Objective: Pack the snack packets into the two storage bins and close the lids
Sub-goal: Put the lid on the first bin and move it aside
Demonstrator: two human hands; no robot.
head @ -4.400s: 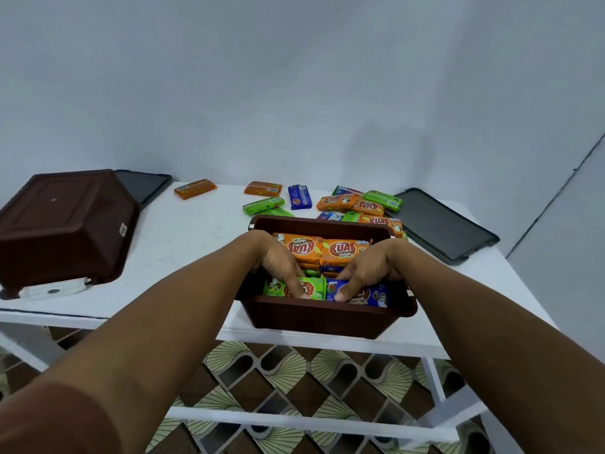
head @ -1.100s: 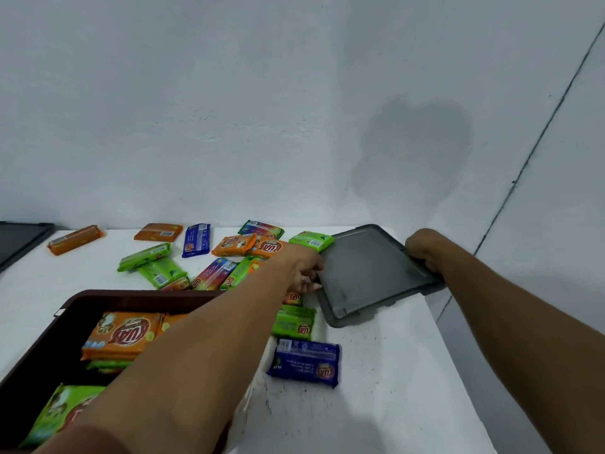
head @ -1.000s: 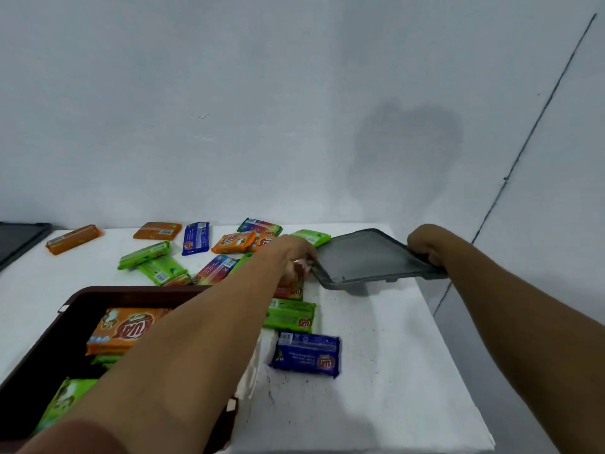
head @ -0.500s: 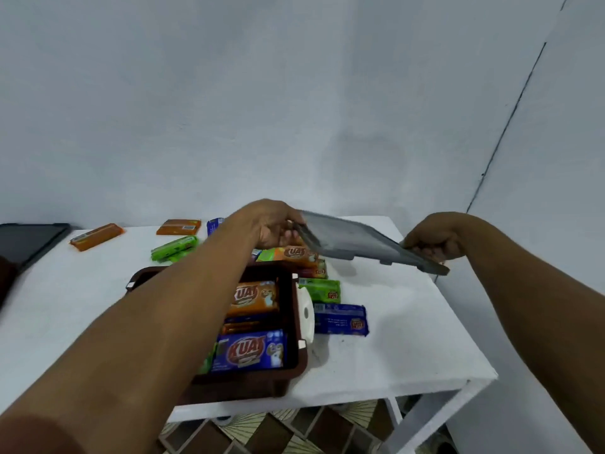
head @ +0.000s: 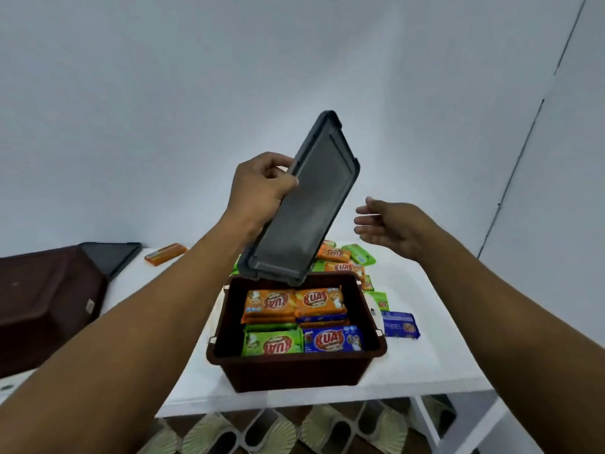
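A brown bin (head: 296,371) stands near the table's front edge, filled with orange, green and blue snack packets (head: 302,319). My left hand (head: 260,188) grips the left edge of a dark grey lid (head: 304,211), held steeply tilted above the bin's far rim. My right hand (head: 388,229) hovers to the right of the lid with fingers spread, holding nothing. Loose snack packets (head: 343,262) lie behind and to the right of the bin, among them a blue one (head: 400,325).
A second brown bin (head: 42,306) lies upside down at the left, with another dark lid (head: 114,257) behind it. An orange packet (head: 165,253) lies at the back. The white table (head: 435,362) ends close on the right, near a wall.
The lid was lifted off the table with both hands and swung over the bin. My right hand has let go of it, and my left hand now holds it tilted up alone.
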